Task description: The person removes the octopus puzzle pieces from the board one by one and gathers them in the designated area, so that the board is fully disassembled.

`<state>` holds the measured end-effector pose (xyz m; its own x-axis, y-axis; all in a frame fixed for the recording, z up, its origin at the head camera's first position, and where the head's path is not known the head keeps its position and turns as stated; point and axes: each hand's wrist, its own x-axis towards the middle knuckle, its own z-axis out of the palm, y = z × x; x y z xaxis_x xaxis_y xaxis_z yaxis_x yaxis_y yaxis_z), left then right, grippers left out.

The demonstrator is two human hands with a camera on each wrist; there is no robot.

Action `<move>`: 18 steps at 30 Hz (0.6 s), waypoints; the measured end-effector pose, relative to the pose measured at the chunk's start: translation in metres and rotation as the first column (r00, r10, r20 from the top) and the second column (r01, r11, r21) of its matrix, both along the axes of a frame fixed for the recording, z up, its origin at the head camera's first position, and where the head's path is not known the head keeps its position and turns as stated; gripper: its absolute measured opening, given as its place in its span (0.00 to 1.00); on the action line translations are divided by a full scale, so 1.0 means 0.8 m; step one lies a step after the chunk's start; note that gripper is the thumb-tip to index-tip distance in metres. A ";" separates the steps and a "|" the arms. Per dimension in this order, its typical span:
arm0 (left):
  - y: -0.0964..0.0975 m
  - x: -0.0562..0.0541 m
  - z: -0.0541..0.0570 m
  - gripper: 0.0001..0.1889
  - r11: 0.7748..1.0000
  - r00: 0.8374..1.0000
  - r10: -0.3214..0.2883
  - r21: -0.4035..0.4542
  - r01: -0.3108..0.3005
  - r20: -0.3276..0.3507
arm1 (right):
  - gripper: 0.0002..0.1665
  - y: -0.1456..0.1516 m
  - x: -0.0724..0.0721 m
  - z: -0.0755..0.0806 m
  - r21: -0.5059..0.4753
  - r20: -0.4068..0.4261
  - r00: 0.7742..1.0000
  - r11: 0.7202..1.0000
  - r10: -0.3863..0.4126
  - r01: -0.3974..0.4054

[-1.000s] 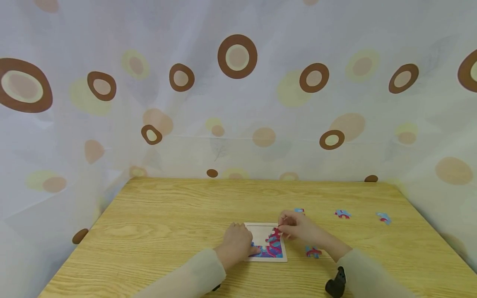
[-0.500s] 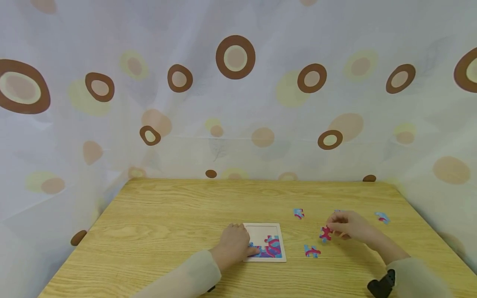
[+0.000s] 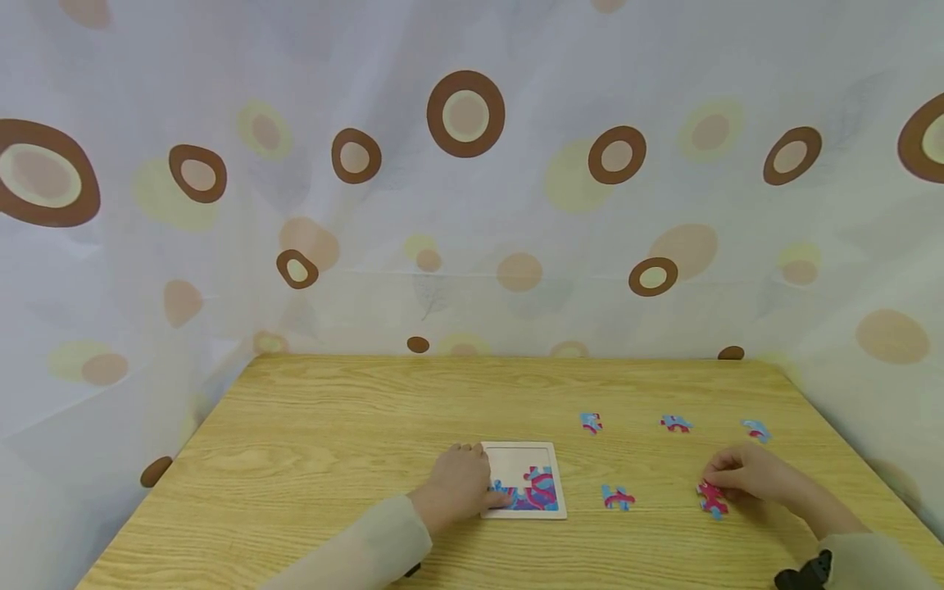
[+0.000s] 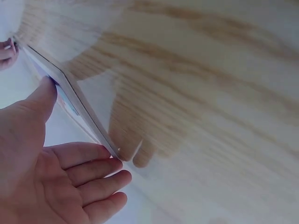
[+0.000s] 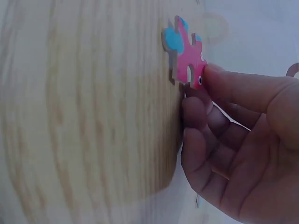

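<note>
In the head view my left hand [image 3: 459, 483] rests at the left side of a white square puzzle tray [image 3: 527, 515]. Its thumb lies on the joined blue, purple and pink pieces [image 3: 542, 494] inside, while the left wrist view has the other fingers stretched along the tray's edge [image 4: 88, 109]. To the right, my right hand [image 3: 760, 479] pinches a pink and light-blue jigsaw piece [image 3: 712, 500] between thumb and fingers. Close to the tabletop, that jigsaw piece [image 5: 189, 56] appears tilted in the right wrist view; whether it touches the wood is unclear.
Loose jigsaw pieces lie right of the tray: one nearby [image 3: 617, 497], and behind it a left piece [image 3: 591, 422], a middle piece [image 3: 675, 423] and a right piece [image 3: 755, 430]. A patterned curtain [image 3: 516, 205] borders the wooden table [image 3: 354, 410].
My right hand has drawn the pink jigsaw piece away from the tray's upper right, carrying it rightward and down near the table. My left hand has stayed on the tray.
</note>
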<state>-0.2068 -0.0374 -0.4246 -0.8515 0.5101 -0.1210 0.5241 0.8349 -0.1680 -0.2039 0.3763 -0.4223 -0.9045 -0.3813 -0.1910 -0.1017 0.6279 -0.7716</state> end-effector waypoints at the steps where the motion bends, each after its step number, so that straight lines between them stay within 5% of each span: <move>1: 0.000 0.000 0.001 0.41 1.000 1.000 -0.001 -0.001 0.001 0.008 | 0.12 0.003 0.001 0.000 0.007 0.003 1.000 1.000 -0.003 0.003; 18: -0.007 -0.002 0.001 0.42 0.999 0.999 -0.041 0.031 0.040 0.027 | 0.11 0.010 0.001 0.000 0.014 0.024 1.000 1.000 0.009 -0.010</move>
